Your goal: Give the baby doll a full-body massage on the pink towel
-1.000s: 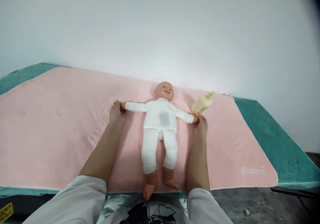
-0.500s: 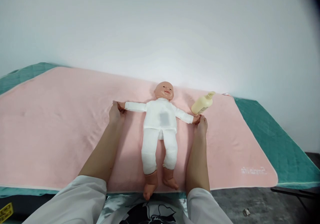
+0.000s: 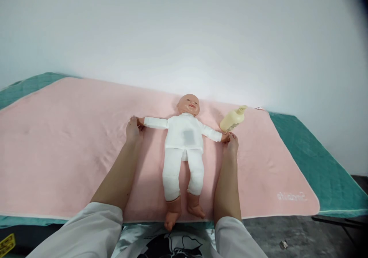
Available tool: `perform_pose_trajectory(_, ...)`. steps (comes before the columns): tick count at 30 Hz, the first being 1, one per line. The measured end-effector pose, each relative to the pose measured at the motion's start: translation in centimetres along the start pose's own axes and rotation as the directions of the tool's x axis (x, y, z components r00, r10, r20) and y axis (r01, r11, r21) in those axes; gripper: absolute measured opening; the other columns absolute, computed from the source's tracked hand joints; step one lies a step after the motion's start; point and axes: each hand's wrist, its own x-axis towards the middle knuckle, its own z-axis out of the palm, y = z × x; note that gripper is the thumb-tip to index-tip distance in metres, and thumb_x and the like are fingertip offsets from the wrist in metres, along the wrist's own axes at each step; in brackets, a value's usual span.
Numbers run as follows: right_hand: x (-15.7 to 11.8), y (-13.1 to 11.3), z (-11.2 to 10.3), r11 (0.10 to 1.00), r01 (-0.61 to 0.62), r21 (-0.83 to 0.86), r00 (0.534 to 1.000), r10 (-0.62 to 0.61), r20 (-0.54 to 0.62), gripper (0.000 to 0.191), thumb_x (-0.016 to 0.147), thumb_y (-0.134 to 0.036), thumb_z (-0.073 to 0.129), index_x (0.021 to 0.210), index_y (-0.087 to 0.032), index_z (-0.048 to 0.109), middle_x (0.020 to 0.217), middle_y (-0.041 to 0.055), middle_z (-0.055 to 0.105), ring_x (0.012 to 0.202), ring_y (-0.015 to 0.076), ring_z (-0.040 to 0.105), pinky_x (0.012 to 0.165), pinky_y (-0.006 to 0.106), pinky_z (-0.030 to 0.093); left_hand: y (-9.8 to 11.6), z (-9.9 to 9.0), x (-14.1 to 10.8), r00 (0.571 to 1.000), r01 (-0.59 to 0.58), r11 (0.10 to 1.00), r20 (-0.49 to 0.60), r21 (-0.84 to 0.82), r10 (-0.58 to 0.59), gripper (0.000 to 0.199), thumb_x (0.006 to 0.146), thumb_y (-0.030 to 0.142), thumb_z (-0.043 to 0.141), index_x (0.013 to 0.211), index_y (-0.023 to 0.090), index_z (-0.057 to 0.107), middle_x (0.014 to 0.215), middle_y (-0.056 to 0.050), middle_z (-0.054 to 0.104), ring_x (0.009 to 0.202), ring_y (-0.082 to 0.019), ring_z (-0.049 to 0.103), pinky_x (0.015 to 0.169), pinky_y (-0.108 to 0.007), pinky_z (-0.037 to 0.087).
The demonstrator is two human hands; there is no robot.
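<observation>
A baby doll (image 3: 184, 135) with a white cloth body lies on its back on a pink mat (image 3: 71, 147), its head toward the wall and its feet toward me. Both its arms are stretched out sideways. My left hand (image 3: 133, 129) is closed around the doll's hand on the left side. On the other side, my right hand (image 3: 232, 145) grips the doll's other hand between thumb and fingers. Just beyond my right hand stands a pale yellow pump bottle (image 3: 232, 119), which looks tilted to the right. A grey patch shows on the doll's chest.
Beneath the pink mat a green quilted cover (image 3: 322, 162) shows at both ends. A white wall (image 3: 184, 35) rises right behind the mat. Grey floor (image 3: 264, 235) with a small object (image 3: 283, 245) on it appears at the lower right.
Almost nothing differs. My left hand has shifted very slightly, still holding the doll's hand; the doll and the bottle stay where they were.
</observation>
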Motion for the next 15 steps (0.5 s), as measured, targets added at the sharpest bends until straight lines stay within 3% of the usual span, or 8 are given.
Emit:
perform_pose_trajectory(4, -0.4, -0.2, 0.2, 1.000, 0.009, -0.020, 0.999, -0.009, 0.040, 0.015, 0.074, -0.018, 0.064, 0.086, -0.020, 0.055, 0.081, -0.0007, 0.068, 0.081, 0.0165, 0.069, 0.075, 0.033, 0.059, 0.4, 0.3, -0.7, 1.000, -0.005, 1.000, -0.003, 0.008, 0.005, 0.015, 0.098, 0.030, 0.052, 0.093, 0.016, 0.053, 0.084, -0.004, 0.059, 0.081, -0.016, 0.063, 0.084, -0.034, 0.055)
perform_pose_trajectory(10, -1.0, -0.5, 0.5, 1.000, 0.015, -0.027, 0.999, -0.016, -0.034, 0.015, 0.073, -0.019, 0.067, 0.086, -0.018, 0.059, 0.080, -0.0012, 0.068, 0.075, 0.0132, 0.067, 0.067, 0.025, 0.057, 0.8, 0.6, -1.4, 1.000, -0.014, 1.000, 0.005, 0.019, 0.014, 0.013, 0.098, 0.027, 0.053, 0.091, 0.016, 0.054, 0.083, -0.004, 0.060, 0.081, -0.015, 0.063, 0.082, -0.032, 0.055)
perform_pose_trajectory(15, -1.5, -0.9, 0.7, 1.000, 0.009, -0.027, 0.999, -0.010, -0.049, 0.013, 0.077, -0.023, 0.066, 0.087, -0.018, 0.059, 0.077, -0.0016, 0.067, 0.073, 0.0126, 0.066, 0.069, 0.026, 0.057, 0.4, 0.3, -0.7, 1.000, 0.003, 1.000, -0.021, -0.009, -0.003, 0.014, 0.096, 0.029, 0.055, 0.091, 0.016, 0.057, 0.085, -0.005, 0.062, 0.082, -0.016, 0.064, 0.084, -0.034, 0.057)
